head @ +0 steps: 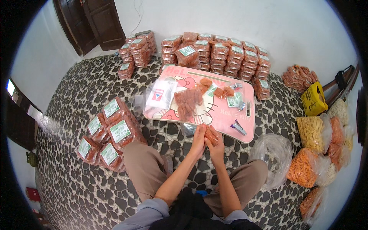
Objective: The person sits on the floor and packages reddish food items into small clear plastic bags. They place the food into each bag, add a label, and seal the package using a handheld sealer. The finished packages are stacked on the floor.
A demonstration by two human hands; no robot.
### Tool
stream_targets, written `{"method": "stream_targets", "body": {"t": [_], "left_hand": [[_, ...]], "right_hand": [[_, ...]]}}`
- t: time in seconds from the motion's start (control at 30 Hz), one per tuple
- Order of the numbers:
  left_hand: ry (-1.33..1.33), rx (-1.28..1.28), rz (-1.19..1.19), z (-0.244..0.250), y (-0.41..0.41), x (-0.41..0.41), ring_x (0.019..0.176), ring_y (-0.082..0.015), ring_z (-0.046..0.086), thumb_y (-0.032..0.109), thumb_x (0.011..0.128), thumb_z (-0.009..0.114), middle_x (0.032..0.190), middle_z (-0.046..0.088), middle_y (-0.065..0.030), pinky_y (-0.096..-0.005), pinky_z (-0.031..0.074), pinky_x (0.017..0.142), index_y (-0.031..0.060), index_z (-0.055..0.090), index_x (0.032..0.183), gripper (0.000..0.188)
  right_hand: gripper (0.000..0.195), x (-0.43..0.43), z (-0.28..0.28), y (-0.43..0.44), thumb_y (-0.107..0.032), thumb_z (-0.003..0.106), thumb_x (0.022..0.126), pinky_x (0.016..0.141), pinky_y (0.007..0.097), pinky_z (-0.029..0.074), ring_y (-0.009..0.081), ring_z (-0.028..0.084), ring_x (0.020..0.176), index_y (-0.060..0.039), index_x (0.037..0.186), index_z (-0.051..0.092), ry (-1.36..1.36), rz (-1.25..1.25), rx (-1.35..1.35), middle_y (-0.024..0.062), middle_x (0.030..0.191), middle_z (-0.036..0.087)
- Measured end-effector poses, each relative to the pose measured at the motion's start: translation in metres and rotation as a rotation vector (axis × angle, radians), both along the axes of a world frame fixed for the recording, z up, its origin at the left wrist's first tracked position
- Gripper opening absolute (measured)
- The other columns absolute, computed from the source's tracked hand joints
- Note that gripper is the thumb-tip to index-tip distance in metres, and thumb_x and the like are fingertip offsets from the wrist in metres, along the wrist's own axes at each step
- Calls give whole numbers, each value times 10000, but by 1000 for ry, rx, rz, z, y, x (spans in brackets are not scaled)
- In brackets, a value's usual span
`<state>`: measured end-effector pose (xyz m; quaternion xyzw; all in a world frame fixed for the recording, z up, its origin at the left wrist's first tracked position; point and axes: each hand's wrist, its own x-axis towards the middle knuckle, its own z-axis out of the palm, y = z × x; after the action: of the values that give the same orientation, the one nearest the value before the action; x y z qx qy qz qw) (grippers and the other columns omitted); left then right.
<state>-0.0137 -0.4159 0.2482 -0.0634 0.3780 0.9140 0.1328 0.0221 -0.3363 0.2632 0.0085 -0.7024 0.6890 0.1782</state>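
Both hands meet just past the near edge of a pink folding table (241, 115). My right hand (215, 145) is closed around a small clear packet of reddish-brown snacks (212, 135). My left hand (199, 139) touches the packet's left side; its fingers are partly hidden, and its hold is unclear. On the tabletop lie a pile of similar packets (188, 100), a few loose packets (205, 83), green-and-white labels (235, 99), a stack of clear plastic bags (159, 95) and a purple-and-grey stapler (238, 128).
Large labelled snack packs (120, 132) are piled on the floor at left. More stacks (220, 54) line the wall behind the table. At right are an empty-looking plastic bag (271, 159), bags of orange snacks (303, 168) and pale snacks (310, 133), and a yellow bag (314, 100).
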Motion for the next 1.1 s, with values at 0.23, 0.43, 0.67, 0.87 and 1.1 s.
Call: {"method": "stream_targets", "body": {"t": [0.23,0.43,0.67,0.87,1.1], "left_hand": [[207,-407,171,-3,-16,9,1107,-190,389,233,944,505,1193,400,-96,-331,325,960,54,412,1222,343],[566,-1487,452,-24,-55,8,1103,-326,338,2,734,662,1183,349,-162,-428,301,958,48,415,1178,510],[657,-1497,516,-34,-51,-29,1028,-298,395,209,730,743,1050,450,-96,-449,307,898,106,596,907,252],[762,-1417,556,-31,-48,-38,978,-284,430,207,739,724,964,502,-52,-421,325,855,113,608,835,177],[758,-1420,480,-39,-46,-39,982,-274,434,179,722,733,963,509,-36,-420,326,855,110,605,845,190]], "right_hand": [[422,8,9,5,-22,703,754,882,303,466,181,581,988,-36,1164,605,-36,-116,305,78,1078,585],[295,28,-19,13,-22,682,800,808,253,485,124,610,915,32,1084,626,-262,-224,-326,81,1054,637],[337,-10,-61,-38,-71,669,817,766,271,485,154,625,846,27,1134,608,-303,-150,-162,89,980,677],[392,-56,-57,-62,-44,588,869,751,306,473,181,614,843,22,1248,514,-143,-487,141,155,1010,648],[483,-83,-77,-67,-57,439,916,1026,416,290,374,374,1238,52,1370,315,47,-365,171,231,1337,399]]}}
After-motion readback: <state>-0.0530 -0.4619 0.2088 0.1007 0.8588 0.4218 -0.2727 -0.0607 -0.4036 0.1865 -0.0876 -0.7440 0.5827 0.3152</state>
